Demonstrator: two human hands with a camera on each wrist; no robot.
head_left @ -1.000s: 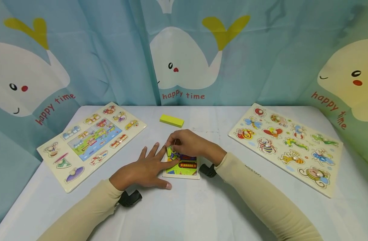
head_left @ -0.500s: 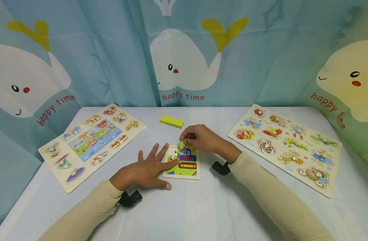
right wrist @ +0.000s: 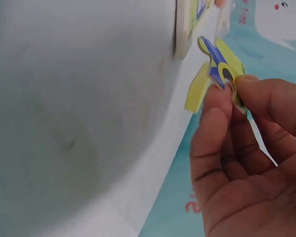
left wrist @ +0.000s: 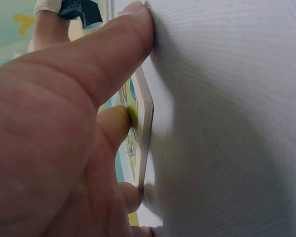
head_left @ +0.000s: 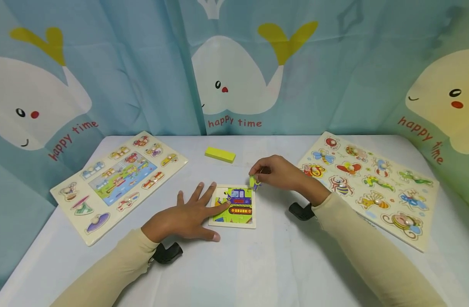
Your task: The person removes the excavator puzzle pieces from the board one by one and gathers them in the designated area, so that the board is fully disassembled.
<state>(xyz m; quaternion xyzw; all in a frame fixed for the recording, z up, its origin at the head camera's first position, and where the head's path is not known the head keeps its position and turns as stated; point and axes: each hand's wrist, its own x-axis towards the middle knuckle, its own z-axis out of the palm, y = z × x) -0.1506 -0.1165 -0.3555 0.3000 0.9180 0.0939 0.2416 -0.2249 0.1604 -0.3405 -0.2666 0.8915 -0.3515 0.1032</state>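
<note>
A small jigsaw board (head_left: 240, 225) with a light frame and a picture of a blue tracked vehicle lies at the middle of the table. My left hand (head_left: 188, 216) rests at its left side, fingers spread, the index finger lying on the picture. In the left wrist view the index fingertip presses the board's face. Right of the board's top corner, my right hand (head_left: 278, 171) pinches a green and blue jigsaw piece (right wrist: 218, 66) between thumb and fingers. It is held tilted, above the table. Part of the piece is hidden by the fingertips.
Behind the board lies a yellow block (head_left: 220, 154). A peg puzzle board (head_left: 143, 195) with vehicles and other pictures lies at the left. Another peg puzzle (head_left: 359, 186) with insects lies at the right, partly under my right forearm. A whale-print curtain (head_left: 153, 85) hangs behind the table.
My right hand has lifted the jigsaw piece off the board's upper left and carried it rightward past the top right corner. My left hand stays on the board.
</note>
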